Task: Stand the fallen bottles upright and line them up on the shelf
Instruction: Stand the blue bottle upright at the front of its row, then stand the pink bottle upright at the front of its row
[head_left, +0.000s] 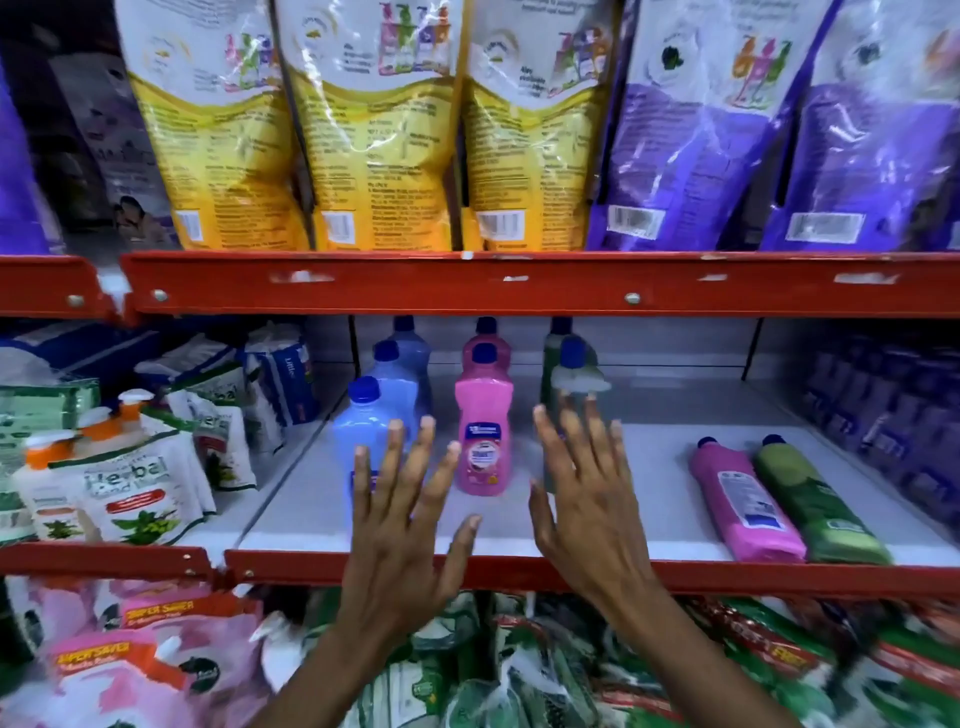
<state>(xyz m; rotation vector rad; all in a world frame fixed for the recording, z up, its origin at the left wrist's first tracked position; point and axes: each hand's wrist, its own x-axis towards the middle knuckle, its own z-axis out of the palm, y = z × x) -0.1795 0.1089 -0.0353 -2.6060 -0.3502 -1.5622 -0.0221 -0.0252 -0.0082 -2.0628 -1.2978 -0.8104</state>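
Shelf (649, 457): we count three rows standing upright, blue bottles (363, 431), pink bottles (483, 436) and green bottles (571, 369), sorted by colour, caps up, presumably so each row faces front. Our left hand (400, 530) and right hand (587, 499) hover with fingers spread wide, holding nothing. Still fallen: one pink bottle (743, 504) and one green bottle (815, 504), side by side, well right of our fingertips.
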